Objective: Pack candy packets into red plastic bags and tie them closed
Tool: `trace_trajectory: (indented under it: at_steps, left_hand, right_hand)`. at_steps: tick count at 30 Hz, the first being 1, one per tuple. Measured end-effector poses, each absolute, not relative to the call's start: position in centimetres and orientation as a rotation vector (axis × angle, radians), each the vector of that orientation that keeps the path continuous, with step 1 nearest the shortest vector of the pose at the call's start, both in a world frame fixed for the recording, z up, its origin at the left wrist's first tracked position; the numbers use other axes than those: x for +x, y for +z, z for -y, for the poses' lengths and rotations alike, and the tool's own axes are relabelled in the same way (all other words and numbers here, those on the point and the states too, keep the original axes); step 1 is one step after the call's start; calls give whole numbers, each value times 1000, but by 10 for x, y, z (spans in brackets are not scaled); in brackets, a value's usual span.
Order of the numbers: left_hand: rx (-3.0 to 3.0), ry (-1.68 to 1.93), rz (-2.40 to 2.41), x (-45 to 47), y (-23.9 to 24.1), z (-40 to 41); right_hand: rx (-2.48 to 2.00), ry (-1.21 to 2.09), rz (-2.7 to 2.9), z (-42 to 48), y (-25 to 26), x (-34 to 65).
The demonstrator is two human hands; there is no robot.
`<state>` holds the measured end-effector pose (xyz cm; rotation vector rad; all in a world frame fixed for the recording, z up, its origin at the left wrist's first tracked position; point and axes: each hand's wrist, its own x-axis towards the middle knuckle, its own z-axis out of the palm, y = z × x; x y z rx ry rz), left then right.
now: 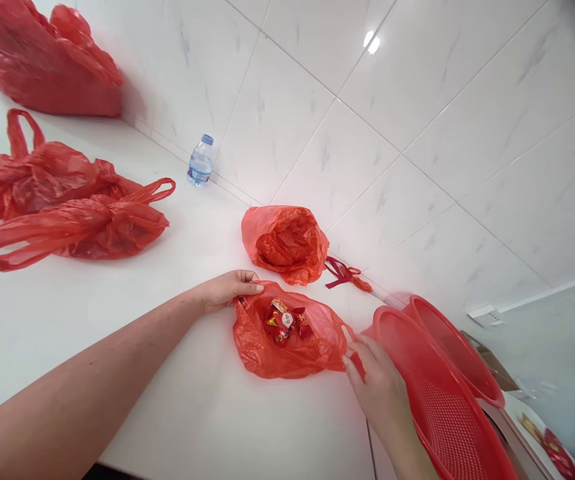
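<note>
A red plastic bag (277, 363) lies with its mouth spread wide on the white table. Inside it sit several small wrapped candies (285, 321), mostly red, with some white and gold. My left hand (231, 291) pinches the bag's rim at its upper left, thumb on top. At the right end, my right hand (375, 373) has its fingers closed on the bag's handle. Just behind stands another red plastic bag (292, 243), its rolled-down mouth facing me.
Tied red bags (82, 213) lie on the table (202, 407) at left, with a larger red bag (57, 73) behind. A water bottle (201, 161) stands by the tiled wall. Red ribbon (340, 272) lies near the wall. Red perforated baskets (442, 407) lean at right.
</note>
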<state>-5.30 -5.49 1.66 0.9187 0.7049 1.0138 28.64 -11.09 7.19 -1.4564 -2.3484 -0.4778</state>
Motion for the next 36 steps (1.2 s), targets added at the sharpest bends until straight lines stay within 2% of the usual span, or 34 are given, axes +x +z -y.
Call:
trace_trajectory:
  at_steps: [5,13,17,22,25,30,36]
  left_hand:
    - [920,1017,-712,-54,17,55]
    - [1096,919,-696,-78,40,63]
    - [1080,1140,-745,-74,67,59]
    - [1163,1492,-650,-57,134,64]
    - [1283,1592,-646,-51,172,73]
    - [1415,1671,-734,-44,199,79]
    - [1446,1729,-810,-52,192,98]
  right_hand:
    - [-1485,-395,2195,121,61,278]
    - [-1665,202,1917,134,15,263]
    - [-1591,344,1855,134,56,263]
    - [-1449,118,1562,138,131,274]
    - [-1430,169,1500,143,157,279]
    - [-1320,178,1395,148,175,270]
    - [-1305,133,1445,162,164,270]
